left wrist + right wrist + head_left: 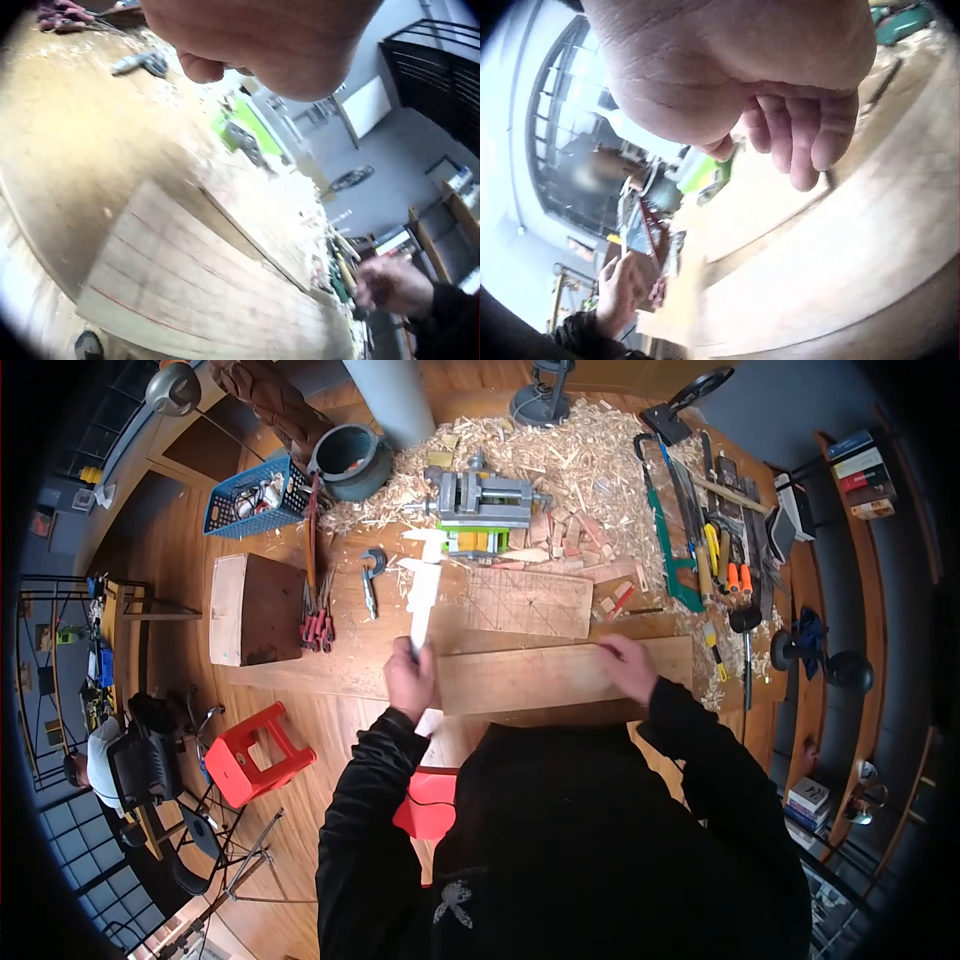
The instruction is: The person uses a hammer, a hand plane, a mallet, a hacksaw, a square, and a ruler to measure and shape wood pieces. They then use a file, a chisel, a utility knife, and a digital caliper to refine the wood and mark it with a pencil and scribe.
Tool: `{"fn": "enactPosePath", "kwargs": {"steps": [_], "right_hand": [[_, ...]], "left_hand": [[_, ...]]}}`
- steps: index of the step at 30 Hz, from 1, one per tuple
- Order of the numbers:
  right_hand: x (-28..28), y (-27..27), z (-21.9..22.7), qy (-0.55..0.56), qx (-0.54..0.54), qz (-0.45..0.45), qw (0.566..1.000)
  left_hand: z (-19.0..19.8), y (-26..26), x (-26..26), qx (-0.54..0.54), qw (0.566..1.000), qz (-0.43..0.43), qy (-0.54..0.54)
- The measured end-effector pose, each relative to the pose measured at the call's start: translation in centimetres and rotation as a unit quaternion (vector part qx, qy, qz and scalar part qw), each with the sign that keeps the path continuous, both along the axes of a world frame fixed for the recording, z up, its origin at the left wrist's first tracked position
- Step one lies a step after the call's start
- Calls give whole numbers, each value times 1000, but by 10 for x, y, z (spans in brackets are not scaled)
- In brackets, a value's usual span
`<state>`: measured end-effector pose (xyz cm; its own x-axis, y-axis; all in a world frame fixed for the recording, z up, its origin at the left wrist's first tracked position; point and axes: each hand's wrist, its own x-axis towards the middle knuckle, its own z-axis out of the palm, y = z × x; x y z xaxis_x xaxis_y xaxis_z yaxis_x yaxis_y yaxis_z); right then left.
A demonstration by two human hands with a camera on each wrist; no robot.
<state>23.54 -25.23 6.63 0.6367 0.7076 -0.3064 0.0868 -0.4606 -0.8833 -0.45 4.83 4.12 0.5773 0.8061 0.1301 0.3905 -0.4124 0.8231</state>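
Observation:
In the head view the left hand [410,682] grips the lower end of a white caliper-like tool [424,592], its jaws pointing away from the body. A long wooden board [530,678] lies along the table's near edge; the left wrist view shows red lines across this board [180,277]. Over the board's right part is the right hand [628,668], fingers loosely bent and holding nothing in the right wrist view, where the palm [735,52] fills the top. Whether it touches the board I cannot tell. Beyond lies a shorter marked board [530,602].
A vise [484,500] stands among wood shavings [590,450] at the back. Saws and hand tools [720,550] lie at the right. On the left are a wooden box [256,610], red-handled tools [318,630], a clamp [371,582], a blue basket [256,500] and a dark pot [350,462].

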Motion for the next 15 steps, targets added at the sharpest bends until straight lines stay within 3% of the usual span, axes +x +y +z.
{"fn": "enactPosePath", "kwargs": {"steps": [1, 2, 4, 5, 6, 10, 12, 15], "right_hand": [[-12, 28, 22, 29, 27, 26, 999], [-25, 52, 43, 58, 56, 53, 995], [-53, 89, 64, 189, 129, -8, 973], [-57, 93, 61, 192, 129, -5, 973], [-60, 96, 56, 210, 145, 4, 967], [-53, 77, 52, 197, 113, 40, 973], [-54, 69, 44, 132, 109, 6, 985], [-35, 46, 20, 170, 44, 3, 984]], "left_hand": [[33, -18, 12, -43, 997, -28, 59], [37, -32, 22, -7, 998, -60, 35], [55, -61, 39, 19, 991, -121, 51], [64, -76, 46, -11, 988, -151, 10], [61, -85, 52, 26, 980, -199, -21], [61, -112, 60, 21, 975, -218, -21], [62, -114, 57, 34, 939, -339, 31], [39, -106, 39, -24, 947, -316, 48]]}}
